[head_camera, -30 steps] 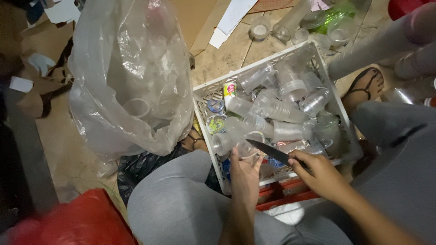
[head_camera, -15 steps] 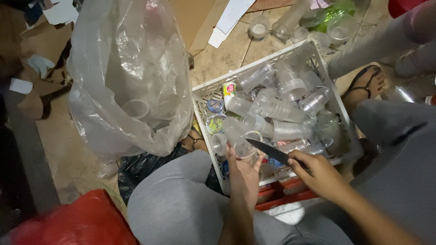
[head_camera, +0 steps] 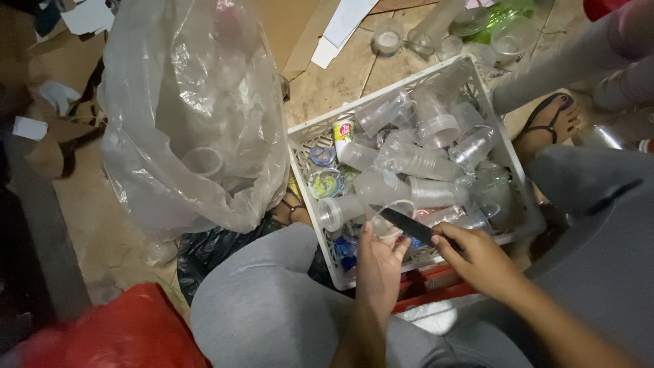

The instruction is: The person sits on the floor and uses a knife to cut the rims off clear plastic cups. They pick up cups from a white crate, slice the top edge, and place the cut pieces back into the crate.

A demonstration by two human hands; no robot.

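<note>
— What do the 2 hands have?

— The right hand (head_camera: 477, 255) is closed around the handle of a dark knife (head_camera: 407, 225), whose blade points left to the rim of a clear plastic cup (head_camera: 393, 217). The left hand (head_camera: 379, 262) holds that cup from below, fingers (head_camera: 402, 247) loosely curled.

— And where is the cup?

— Just above the left hand, over the near edge of the white crate (head_camera: 300, 146) of plastic cups; a big clear bag (head_camera: 194, 116) stands left of it.

One crate (head_camera: 477, 82) — one knife (head_camera: 405, 225) (two hands).
</note>
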